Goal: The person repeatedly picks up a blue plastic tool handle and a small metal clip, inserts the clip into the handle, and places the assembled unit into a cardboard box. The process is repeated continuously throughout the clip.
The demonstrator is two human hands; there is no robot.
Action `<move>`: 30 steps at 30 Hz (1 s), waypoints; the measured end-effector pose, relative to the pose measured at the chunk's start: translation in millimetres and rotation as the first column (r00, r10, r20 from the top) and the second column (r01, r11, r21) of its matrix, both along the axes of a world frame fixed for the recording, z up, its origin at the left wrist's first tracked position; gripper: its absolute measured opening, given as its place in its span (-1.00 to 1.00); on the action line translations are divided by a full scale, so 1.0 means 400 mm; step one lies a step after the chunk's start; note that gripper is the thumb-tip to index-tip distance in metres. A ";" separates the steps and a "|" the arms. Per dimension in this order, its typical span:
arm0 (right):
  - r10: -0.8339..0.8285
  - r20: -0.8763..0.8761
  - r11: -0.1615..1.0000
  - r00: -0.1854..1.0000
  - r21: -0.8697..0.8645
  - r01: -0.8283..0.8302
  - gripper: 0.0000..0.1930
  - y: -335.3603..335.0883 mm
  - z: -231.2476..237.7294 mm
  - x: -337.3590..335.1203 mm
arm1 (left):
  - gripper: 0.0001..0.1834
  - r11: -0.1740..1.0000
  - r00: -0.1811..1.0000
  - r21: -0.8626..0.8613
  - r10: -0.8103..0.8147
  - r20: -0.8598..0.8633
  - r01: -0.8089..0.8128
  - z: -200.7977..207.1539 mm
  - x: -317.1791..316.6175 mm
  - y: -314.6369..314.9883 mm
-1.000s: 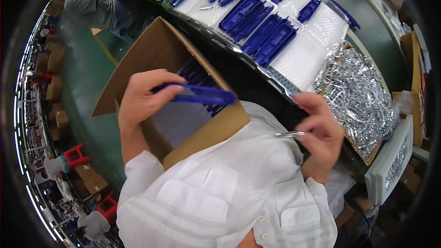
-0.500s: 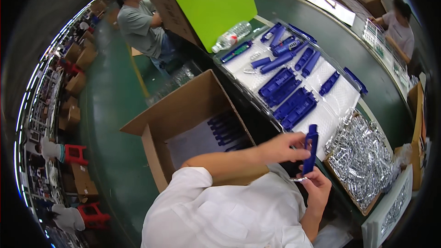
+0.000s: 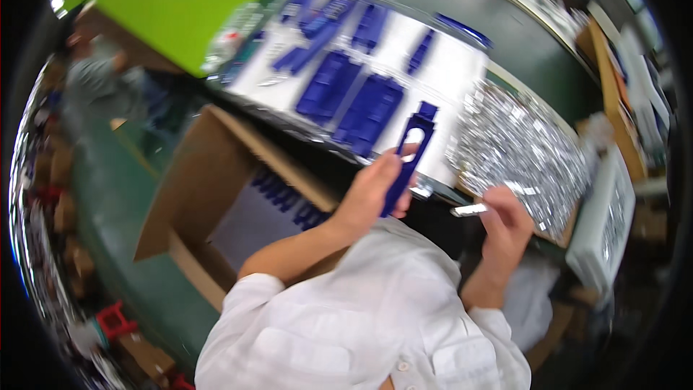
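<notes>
My left hand (image 3: 369, 189) grips a long blue plastic housing part (image 3: 405, 176), held tilted with its narrow end up and a round hole showing near its upper half. Between the fingers and thumb of my right hand (image 3: 507, 225) is a small shiny metal piece (image 3: 468, 210), apart from the blue part. Just beyond, a white-lined tray (image 3: 465, 65) bears several blue housing parts (image 3: 368, 112) of different shapes. Close to my right hand stands a shallow box full of shiny metal pieces (image 3: 521, 148). Motion blurs the picture somewhat.
An open cardboard carton (image 3: 189, 173) with blue parts on a white sheet stands at my left. Beyond it are a bright green panel (image 3: 173, 0), a clear bottle (image 3: 229, 40) and a person (image 3: 99, 76). A white foam tray (image 3: 593, 235) leans at the far right.
My hands have moved apart: the left shifted left with the blue part, which is turned so its hole shows. My right hand still holds the metal piece. The view has swung right.
</notes>
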State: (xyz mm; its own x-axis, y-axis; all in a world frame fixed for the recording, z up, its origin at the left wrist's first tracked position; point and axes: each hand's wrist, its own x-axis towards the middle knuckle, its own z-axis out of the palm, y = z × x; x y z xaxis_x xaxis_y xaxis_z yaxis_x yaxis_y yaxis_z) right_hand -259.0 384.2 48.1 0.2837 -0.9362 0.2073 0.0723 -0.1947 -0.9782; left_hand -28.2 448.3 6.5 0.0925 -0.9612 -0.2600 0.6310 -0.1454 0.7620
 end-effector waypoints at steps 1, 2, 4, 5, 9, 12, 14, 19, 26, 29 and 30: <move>-0.022 -0.008 1.000 1.000 -0.004 0.022 -0.78 -0.009 0.009 0.000 | -0.40 0.997 0.997 -0.018 -0.078 0.017 0.078 -0.004 -0.007 0.006; -0.043 -0.015 0.999 0.999 -0.007 0.043 -0.78 -0.014 0.016 0.001 | -0.39 0.991 0.991 0.003 -0.134 -0.004 0.134 -0.007 -0.021 0.009; -0.208 -0.072 0.978 0.975 0.015 0.210 -0.81 -0.001 0.035 0.017 | -0.42 0.965 0.965 0.025 -0.262 0.004 0.262 -0.012 -0.043 0.011; -0.213 -0.121 0.976 0.970 -0.069 0.205 -0.81 -0.002 0.032 0.012 | -0.42 0.950 0.950 0.030 -0.310 0.027 0.309 -0.014 -0.051 0.012; -0.222 -0.243 0.928 0.944 -0.349 0.128 -0.80 -0.010 0.022 0.006 | -0.50 0.905 0.899 0.063 -0.426 0.107 0.421 -0.007 -0.067 -0.001; -0.295 -0.393 0.901 0.871 -0.417 0.117 -0.81 -0.014 0.029 0.017 | -0.55 0.888 0.870 0.086 -0.459 0.179 0.451 0.007 -0.072 -0.003; -0.290 -0.467 0.901 0.836 -0.428 0.074 -0.81 -0.010 0.030 0.023 | -0.57 0.880 0.859 0.091 -0.474 0.195 0.465 0.010 -0.071 0.003; -0.259 -0.549 0.892 0.795 -0.452 -0.022 -0.82 -0.019 0.018 0.027 | -0.59 0.863 0.837 0.105 -0.505 0.211 0.494 0.011 -0.069 0.000; -0.253 -0.641 0.866 0.725 -0.484 -0.126 -0.83 -0.032 0.021 0.037 | -0.58 0.850 0.812 0.141 -0.527 0.249 0.508 0.003 -0.066 -0.003; -0.233 -0.674 0.877 0.701 -0.457 -0.147 -0.84 -0.023 0.018 0.050 | -0.57 0.858 0.826 0.156 -0.513 0.231 0.489 -0.004 -0.064 0.003; -0.223 -0.687 0.883 0.692 -0.443 -0.155 -0.84 -0.019 0.017 0.054 | -0.56 0.864 0.836 0.161 -0.502 0.222 0.477 -0.014 -0.064 0.009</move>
State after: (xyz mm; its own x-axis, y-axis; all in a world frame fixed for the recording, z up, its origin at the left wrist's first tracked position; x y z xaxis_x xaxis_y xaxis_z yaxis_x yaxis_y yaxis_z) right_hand -237.5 376.6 54.8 0.4874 -0.8046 0.3392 -0.6094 -0.5916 -0.5278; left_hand -53.6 451.8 1.0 -0.3100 -0.8695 -0.3846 0.2504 -0.4649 0.8492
